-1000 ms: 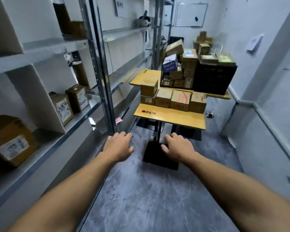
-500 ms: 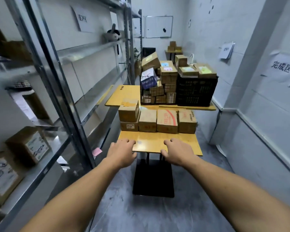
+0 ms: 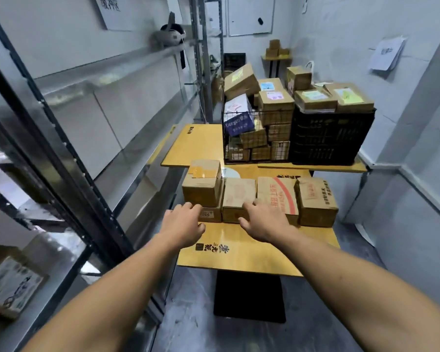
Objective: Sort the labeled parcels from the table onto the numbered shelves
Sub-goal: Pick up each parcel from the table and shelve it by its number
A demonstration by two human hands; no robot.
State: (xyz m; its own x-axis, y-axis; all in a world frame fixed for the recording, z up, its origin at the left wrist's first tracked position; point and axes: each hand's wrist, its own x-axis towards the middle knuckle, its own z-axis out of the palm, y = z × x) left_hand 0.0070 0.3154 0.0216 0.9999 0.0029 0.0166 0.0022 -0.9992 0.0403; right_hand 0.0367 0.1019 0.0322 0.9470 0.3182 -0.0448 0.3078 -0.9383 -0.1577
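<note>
A row of brown cardboard parcels stands on the near yellow table (image 3: 239, 252). At the left a small parcel (image 3: 203, 185) sits stacked on a lower one (image 3: 210, 214). Beside it are a second parcel (image 3: 238, 193), a red-printed parcel (image 3: 277, 194) and a right-hand parcel (image 3: 316, 199). My left hand (image 3: 182, 223) reaches to the lower left parcel with fingers loosely bent, holding nothing. My right hand (image 3: 262, 221) lies against the front of the second and red-printed parcels, fingers spread and holding nothing. The metal shelves (image 3: 107, 72) run along the left.
A farther yellow table (image 3: 196, 146) carries a wire basket (image 3: 255, 138) and a black crate (image 3: 330, 138), both piled with parcels. A parcel (image 3: 9, 285) lies on a low left shelf. A headset (image 3: 169, 35) rests on an upper shelf. Walls close in on the right.
I have walked closer to the near table. Both hands moved forward from its front edge to the row of parcels.
</note>
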